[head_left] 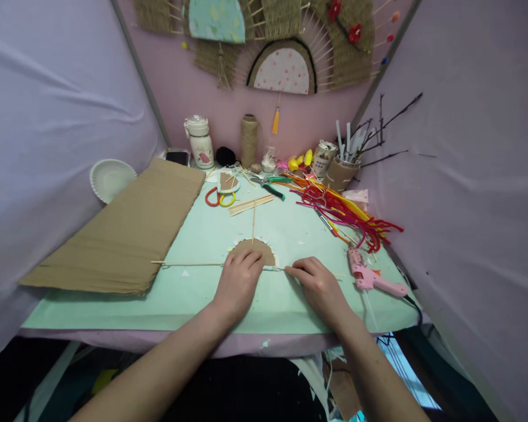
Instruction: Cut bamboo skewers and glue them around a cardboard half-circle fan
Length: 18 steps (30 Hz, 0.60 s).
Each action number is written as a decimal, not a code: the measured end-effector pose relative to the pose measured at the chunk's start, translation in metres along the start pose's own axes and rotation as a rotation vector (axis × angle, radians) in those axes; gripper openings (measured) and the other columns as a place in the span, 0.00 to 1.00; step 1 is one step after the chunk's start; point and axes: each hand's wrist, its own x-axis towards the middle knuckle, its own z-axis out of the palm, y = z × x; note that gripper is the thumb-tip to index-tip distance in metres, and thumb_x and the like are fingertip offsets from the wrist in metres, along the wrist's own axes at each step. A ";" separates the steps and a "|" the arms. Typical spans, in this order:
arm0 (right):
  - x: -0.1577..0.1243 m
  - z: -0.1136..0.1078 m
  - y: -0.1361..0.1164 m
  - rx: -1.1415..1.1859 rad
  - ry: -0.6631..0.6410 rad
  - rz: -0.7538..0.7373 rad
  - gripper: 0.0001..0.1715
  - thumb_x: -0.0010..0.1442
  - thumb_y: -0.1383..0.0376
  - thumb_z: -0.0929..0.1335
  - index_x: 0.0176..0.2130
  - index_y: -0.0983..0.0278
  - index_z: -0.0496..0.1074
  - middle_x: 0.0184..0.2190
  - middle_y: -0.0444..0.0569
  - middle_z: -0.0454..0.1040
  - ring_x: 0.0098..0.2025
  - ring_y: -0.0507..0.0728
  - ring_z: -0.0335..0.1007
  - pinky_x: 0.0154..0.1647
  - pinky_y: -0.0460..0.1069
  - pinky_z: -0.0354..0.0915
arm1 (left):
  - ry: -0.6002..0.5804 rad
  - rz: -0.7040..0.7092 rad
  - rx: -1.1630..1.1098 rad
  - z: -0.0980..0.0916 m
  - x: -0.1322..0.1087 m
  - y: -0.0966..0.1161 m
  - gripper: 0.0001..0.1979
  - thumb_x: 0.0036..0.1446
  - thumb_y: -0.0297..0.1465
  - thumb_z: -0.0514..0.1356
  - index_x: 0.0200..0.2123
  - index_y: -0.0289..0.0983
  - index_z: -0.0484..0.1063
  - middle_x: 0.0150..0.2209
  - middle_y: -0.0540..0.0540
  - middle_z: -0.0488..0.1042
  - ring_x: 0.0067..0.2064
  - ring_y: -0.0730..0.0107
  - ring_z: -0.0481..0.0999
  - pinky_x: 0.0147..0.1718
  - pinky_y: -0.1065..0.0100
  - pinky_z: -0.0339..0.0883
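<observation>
A brown cardboard half-circle (pixel 267 253) with a ragged white edging lies flat near the table's front. My left hand (pixel 241 282) presses down on it, fingers bent and close together over its straight edge. One thin wooden stick (pixel 189 264) runs from that edge out to the left, its tip over a big cardboard sheet. Another stick (pixel 254 220) stands out from the top of the curve. To the right, my right hand (pixel 314 284) is closed, thumb and forefinger pinching a thin stick (pixel 278 268) along the straight edge. Its far end shows faintly beyond the hand.
The big cardboard sheet (pixel 127 234) covers the left side. Behind lie loose sticks (pixel 250 205), scissors (pixel 220 198) and pliers (pixel 273 189). At right are coloured pipe cleaners (pixel 347 214) and a pink glue gun (pixel 369 278). Twine (pixel 249 140) and a bottle (pixel 200 143) stand behind.
</observation>
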 end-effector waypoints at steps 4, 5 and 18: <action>0.000 0.001 0.000 -0.001 -0.004 0.005 0.19 0.64 0.76 0.61 0.45 0.62 0.76 0.36 0.52 0.75 0.39 0.56 0.67 0.37 0.50 0.67 | -0.003 -0.009 0.000 0.000 -0.001 0.000 0.12 0.66 0.28 0.53 0.46 0.40 0.75 0.50 0.47 0.77 0.53 0.61 0.72 0.48 0.58 0.63; -0.001 0.000 0.000 -0.001 -0.005 0.007 0.19 0.64 0.76 0.61 0.45 0.62 0.76 0.36 0.51 0.75 0.39 0.56 0.67 0.38 0.50 0.67 | 0.000 -0.011 -0.001 0.001 -0.001 0.000 0.12 0.66 0.28 0.53 0.46 0.40 0.75 0.50 0.47 0.77 0.53 0.61 0.72 0.48 0.58 0.63; -0.001 0.001 0.000 -0.024 -0.026 0.019 0.19 0.63 0.76 0.62 0.45 0.62 0.77 0.37 0.52 0.75 0.39 0.56 0.67 0.37 0.50 0.67 | -0.007 -0.009 0.000 0.000 0.000 0.000 0.13 0.66 0.27 0.52 0.46 0.40 0.76 0.50 0.46 0.77 0.53 0.62 0.72 0.48 0.58 0.64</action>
